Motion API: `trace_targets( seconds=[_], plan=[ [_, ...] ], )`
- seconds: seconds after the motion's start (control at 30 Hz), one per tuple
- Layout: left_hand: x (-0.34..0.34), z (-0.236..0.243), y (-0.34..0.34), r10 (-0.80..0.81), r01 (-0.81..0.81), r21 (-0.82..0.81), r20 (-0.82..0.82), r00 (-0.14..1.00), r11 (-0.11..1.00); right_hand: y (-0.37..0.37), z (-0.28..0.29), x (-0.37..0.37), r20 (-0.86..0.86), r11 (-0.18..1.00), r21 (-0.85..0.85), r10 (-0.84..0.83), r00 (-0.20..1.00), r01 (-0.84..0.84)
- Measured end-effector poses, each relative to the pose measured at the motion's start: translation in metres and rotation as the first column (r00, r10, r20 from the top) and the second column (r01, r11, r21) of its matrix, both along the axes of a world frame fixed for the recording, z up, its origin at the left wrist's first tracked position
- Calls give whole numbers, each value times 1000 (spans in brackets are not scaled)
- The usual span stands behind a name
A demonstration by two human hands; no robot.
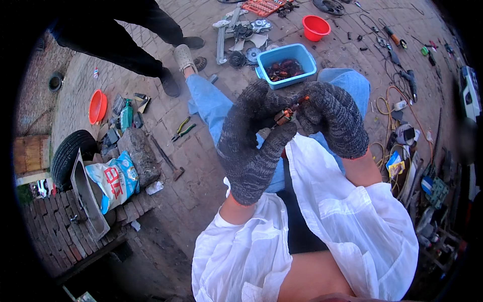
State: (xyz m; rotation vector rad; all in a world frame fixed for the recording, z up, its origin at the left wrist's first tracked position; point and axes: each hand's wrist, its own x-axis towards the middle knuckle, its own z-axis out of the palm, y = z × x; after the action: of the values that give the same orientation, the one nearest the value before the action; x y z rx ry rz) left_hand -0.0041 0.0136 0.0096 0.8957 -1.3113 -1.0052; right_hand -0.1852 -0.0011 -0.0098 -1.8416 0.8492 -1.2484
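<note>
Both my hands wear dark grey knit gloves and meet above my lap. My left hand [246, 146] is closed, with thumb and fingers round one end of a small copper-wound motor part [284, 118]. Curled round its other end is my right hand [334, 118], near a short reddish-orange piece at the fingertips. The gloves hide much of the part. Just beyond my hands stands a light blue plastic basin [261, 71], with dark reddish, copper-coloured pieces [284, 69] lying in it.
Pliers [182, 132] and a hammer [176, 171] lie on the brick ground to the left, near a tyre [70, 151] and a stone block [138, 156]. Red basins [316, 28] stand farther off. Tools and cables [390, 100] spread rightward. A person in dark trousers [121, 45] stands far left.
</note>
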Motion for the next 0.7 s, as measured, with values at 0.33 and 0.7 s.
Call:
trace_targets(
  seconds=[0.33, 0.7],
  plan=[
    [1, -4, 2, 118, -83, -202, 171, 978, 976, -2, 0, 3, -365, 885, -461, -256, 895, 65],
    [9, -8, 2, 183, -63, -375, 292, 939, 925, 7, 34, 19, -141, 975, 188, -89, 986, 115]
  ],
)
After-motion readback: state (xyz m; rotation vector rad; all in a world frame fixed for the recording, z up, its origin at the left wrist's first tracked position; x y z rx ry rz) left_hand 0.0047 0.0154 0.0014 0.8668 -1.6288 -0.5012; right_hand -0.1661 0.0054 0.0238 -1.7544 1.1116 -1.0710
